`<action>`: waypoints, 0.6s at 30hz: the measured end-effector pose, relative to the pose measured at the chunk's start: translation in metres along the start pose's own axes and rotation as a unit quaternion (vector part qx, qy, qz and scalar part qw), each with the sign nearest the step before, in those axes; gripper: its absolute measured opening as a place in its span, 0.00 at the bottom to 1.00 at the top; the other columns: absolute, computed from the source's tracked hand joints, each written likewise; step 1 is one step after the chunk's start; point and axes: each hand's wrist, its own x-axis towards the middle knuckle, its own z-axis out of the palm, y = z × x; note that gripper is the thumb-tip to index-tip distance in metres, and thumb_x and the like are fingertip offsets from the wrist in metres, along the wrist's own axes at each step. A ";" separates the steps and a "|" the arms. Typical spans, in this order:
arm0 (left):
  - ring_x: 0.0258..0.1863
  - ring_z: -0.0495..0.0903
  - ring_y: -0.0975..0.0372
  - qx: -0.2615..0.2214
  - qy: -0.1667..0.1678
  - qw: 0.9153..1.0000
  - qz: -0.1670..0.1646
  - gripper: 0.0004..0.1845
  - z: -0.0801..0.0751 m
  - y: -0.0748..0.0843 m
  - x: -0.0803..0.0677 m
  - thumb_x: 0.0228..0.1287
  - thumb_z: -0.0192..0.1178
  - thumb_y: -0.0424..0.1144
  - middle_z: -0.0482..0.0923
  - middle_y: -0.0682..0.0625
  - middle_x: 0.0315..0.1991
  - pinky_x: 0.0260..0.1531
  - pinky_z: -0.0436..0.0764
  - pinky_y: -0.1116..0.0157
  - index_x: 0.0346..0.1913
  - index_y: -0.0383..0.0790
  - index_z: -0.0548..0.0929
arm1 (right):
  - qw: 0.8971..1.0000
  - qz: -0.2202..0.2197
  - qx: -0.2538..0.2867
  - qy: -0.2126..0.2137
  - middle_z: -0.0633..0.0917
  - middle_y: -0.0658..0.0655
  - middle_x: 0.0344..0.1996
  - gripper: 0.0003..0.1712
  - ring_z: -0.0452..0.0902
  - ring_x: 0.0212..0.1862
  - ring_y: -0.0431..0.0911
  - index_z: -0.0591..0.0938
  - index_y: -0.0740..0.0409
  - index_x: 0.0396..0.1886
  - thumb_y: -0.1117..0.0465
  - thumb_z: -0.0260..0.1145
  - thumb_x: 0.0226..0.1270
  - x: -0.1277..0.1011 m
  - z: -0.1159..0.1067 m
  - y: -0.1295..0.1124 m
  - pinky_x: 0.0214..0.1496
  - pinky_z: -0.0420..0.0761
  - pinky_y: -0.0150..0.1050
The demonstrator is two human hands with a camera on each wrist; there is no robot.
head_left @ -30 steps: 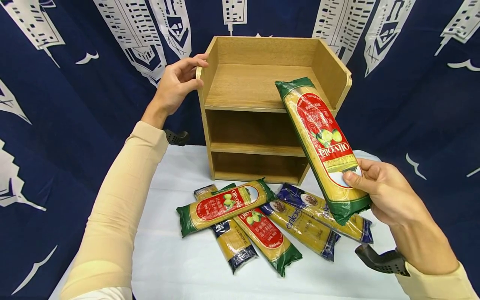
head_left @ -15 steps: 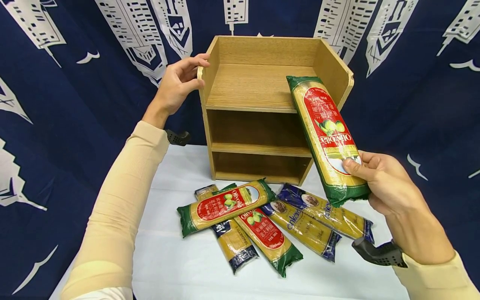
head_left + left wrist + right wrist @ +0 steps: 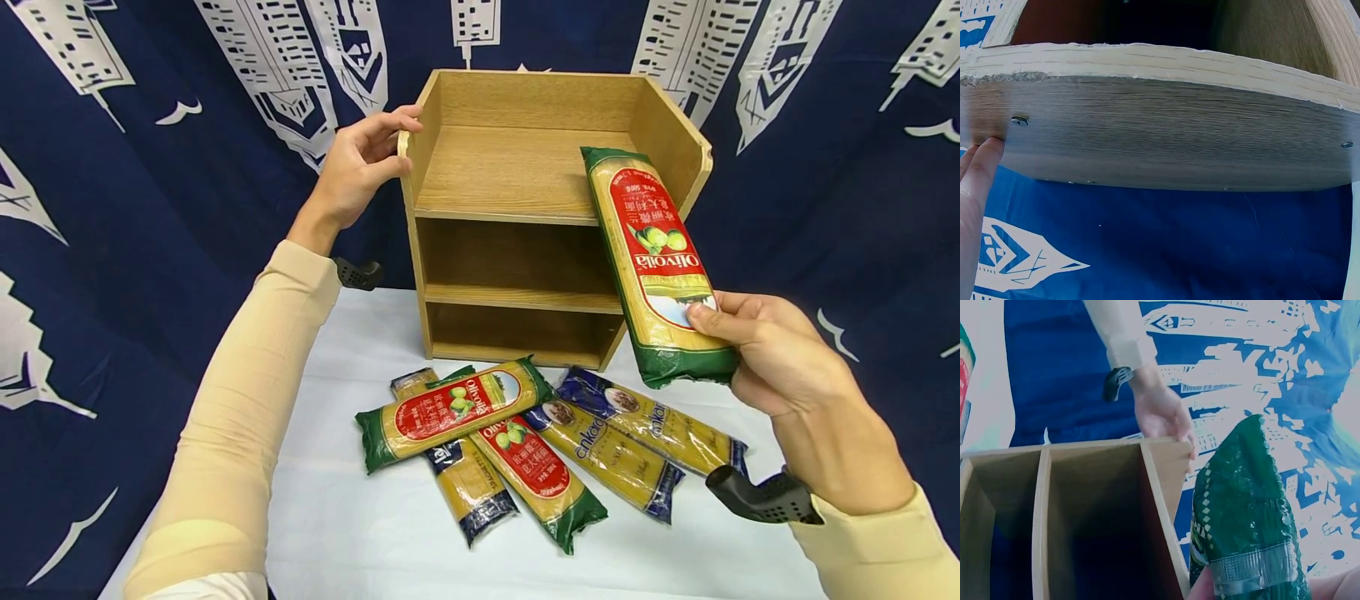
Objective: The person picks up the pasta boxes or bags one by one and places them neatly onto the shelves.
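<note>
My right hand (image 3: 787, 358) grips the lower end of a green-ended pack of spaghetti (image 3: 660, 258) with a red Olivoilà label, thumb on its front. The pack is tilted, its upper end in front of the right part of the top shelf; whether it touches the wood I cannot tell. In the right wrist view the pack's green end (image 3: 1247, 506) shows close up. My left hand (image 3: 356, 171) holds the upper left side panel of a small wooden shelf (image 3: 525, 217), thumb at the front edge and fingers over the top. Two fingertips (image 3: 991, 147) touch that panel in the left wrist view.
On the white tablecloth (image 3: 337, 525) before the shelf lie several spaghetti packs. One Olivoilà pack (image 3: 453, 412) lies across another (image 3: 536, 467) and a blue-ended pack (image 3: 472, 487). Two blue-ended packs (image 3: 600, 450) lie to the right. A dark blue patterned curtain (image 3: 187, 208) hangs behind.
My right hand has raised the held spaghetti pack slightly, and its top end has shifted right and turned a little more upright. The left hand stays on the shelf panel.
</note>
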 end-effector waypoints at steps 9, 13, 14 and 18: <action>0.69 0.70 0.50 -0.003 0.002 1.000 -0.001 0.20 0.001 0.000 0.001 0.55 0.56 0.13 0.69 0.35 0.70 0.69 0.68 0.55 0.47 0.32 0.84 | 0.996 0.032 0.079 -0.022 0.87 0.64 0.43 0.12 0.89 0.41 0.53 0.83 0.68 0.47 0.72 0.52 0.78 0.004 0.002 -0.009 0.42 0.87 0.44; 0.69 0.70 0.50 -0.005 0.002 1.000 0.000 0.20 0.001 -0.001 0.001 0.55 0.56 0.14 0.69 0.35 0.70 0.69 0.68 0.55 0.47 0.33 0.85 | 0.996 0.041 0.075 -0.033 0.86 0.65 0.47 0.13 0.88 0.44 0.54 0.83 0.68 0.50 0.73 0.53 0.78 0.006 0.003 -0.014 0.44 0.86 0.44; 0.69 0.70 0.50 -0.005 0.002 1.000 0.000 0.20 0.000 -0.001 0.001 0.55 0.57 0.14 0.69 0.35 0.70 0.69 0.68 0.55 0.47 0.33 0.85 | 0.996 0.042 0.075 -0.036 0.86 0.64 0.48 0.14 0.88 0.44 0.54 0.84 0.68 0.51 0.73 0.53 0.77 0.006 0.003 -0.015 0.45 0.86 0.44; 0.69 0.70 0.49 -0.005 0.001 1.000 0.000 0.20 0.000 -0.001 0.001 0.55 0.57 0.14 0.69 0.35 0.71 0.68 0.68 0.54 0.47 0.33 0.85 | 0.996 0.038 0.067 -0.038 0.85 0.63 0.47 0.15 0.87 0.43 0.52 0.85 0.68 0.50 0.74 0.53 0.76 0.008 0.004 -0.019 0.46 0.86 0.41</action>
